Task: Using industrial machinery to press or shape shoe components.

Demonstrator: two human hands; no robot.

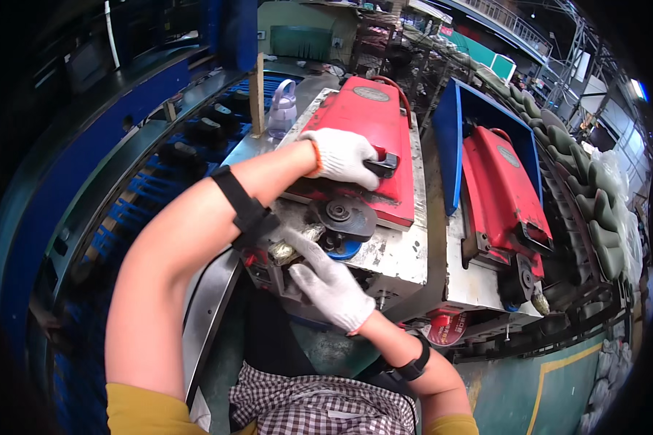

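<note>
My left hand (341,156), in a white knitted glove, reaches over a red machine cover (359,109). Its fingers are closed round a small black piece with some red (382,165); its exact kind is unclear. Lower down, my gloved right hand (331,286) has its fingers stretched toward a crumpled, shiny wrapped part (286,250) at the machine's front. Whether the fingertips touch it cannot be made out. Just beyond that hand sits a dark round wheel mechanism (341,214), with a blue disc (345,251) underneath.
A second red machine (497,181) stands to the right behind a blue guard panel (450,145). At the machine's back left is a clear bottle (282,112). A blue-framed conveyor (123,210) runs along the left. Grey-green shoe-shaped pieces (595,196) line a rack on the right.
</note>
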